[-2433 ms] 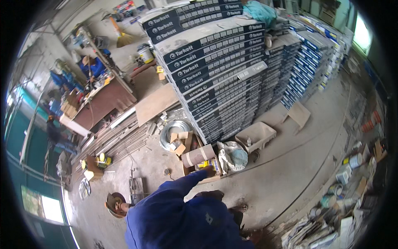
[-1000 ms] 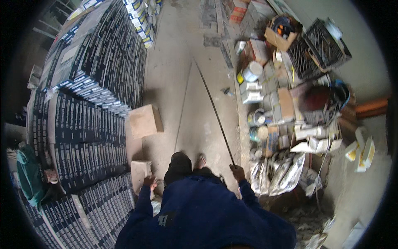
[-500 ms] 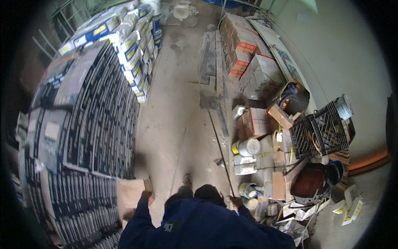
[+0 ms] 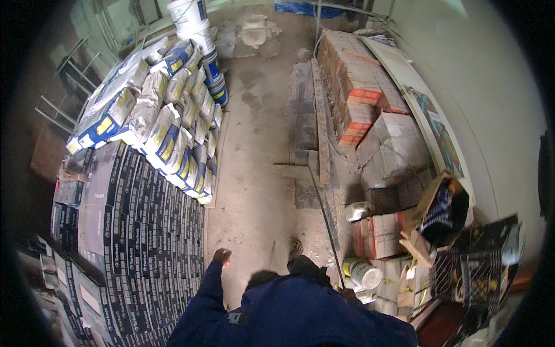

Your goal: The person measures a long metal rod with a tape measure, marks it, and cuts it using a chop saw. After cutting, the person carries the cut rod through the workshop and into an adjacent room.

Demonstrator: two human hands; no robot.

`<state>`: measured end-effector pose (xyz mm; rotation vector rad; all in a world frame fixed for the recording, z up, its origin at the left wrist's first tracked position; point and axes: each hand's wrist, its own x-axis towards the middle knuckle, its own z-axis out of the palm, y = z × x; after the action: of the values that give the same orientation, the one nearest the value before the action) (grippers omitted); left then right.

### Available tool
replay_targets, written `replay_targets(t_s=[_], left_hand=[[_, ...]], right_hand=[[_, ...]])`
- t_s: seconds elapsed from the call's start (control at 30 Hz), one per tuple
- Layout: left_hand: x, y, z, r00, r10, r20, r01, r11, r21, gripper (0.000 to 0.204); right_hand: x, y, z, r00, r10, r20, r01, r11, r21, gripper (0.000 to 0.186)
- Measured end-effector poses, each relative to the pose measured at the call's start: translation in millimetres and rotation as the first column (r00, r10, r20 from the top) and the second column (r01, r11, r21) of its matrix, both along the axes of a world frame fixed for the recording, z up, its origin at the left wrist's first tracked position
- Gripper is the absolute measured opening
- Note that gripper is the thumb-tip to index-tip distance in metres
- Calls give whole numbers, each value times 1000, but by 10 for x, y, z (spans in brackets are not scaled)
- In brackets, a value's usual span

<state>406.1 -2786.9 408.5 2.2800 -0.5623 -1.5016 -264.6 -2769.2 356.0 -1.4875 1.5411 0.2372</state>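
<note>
My left hand (image 4: 221,256) is out to the left above the floor, its fingers loosely bent and apart, with nothing visible in it. It is nearest the tall stack of dark flat boxes (image 4: 156,231). My right hand (image 4: 347,294), partly hidden by my sleeve, is closed round the near end of a long thin dark rod (image 4: 325,217). The rod slants forward and left, low over the floor. A white bucket (image 4: 365,275) with a yellow band lies tipped beside my right hand. One shoe (image 4: 296,248) shows ahead of my body.
White, blue and yellow bags (image 4: 179,127) are piled at left, with stacked buckets (image 4: 214,75) behind. Cartons (image 4: 347,81), a wrapped box (image 4: 399,141) and a black crate (image 4: 474,272) line the right. Planks (image 4: 321,127) lie along the bare concrete floor (image 4: 248,173) between.
I have moved forward along the floor; the stacks on both sides have slid back past me. The cardboard box beside my left hand is out of sight. The rod remains in my right hand.
</note>
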Motion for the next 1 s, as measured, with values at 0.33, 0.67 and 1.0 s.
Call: replay_targets(t_s=[0.33, 0.67, 1.0], left_hand=[[-256, -54, -311, 923, 307, -233, -172, 869, 464, 38], [2844, -4651, -849, 1000, 15, -15, -13, 996, 93, 47], [4568, -10326, 70, 984, -60, 165, 142, 828, -542, 38]], right_hand=[[1425, -3846, -342, 769, -638, 26, 591, 726, 352, 55], [3373, -6352, 909, 833, -552, 24, 544, 827, 141, 50], [4633, -8828, 455, 874, -484, -47, 479, 838, 263, 34]])
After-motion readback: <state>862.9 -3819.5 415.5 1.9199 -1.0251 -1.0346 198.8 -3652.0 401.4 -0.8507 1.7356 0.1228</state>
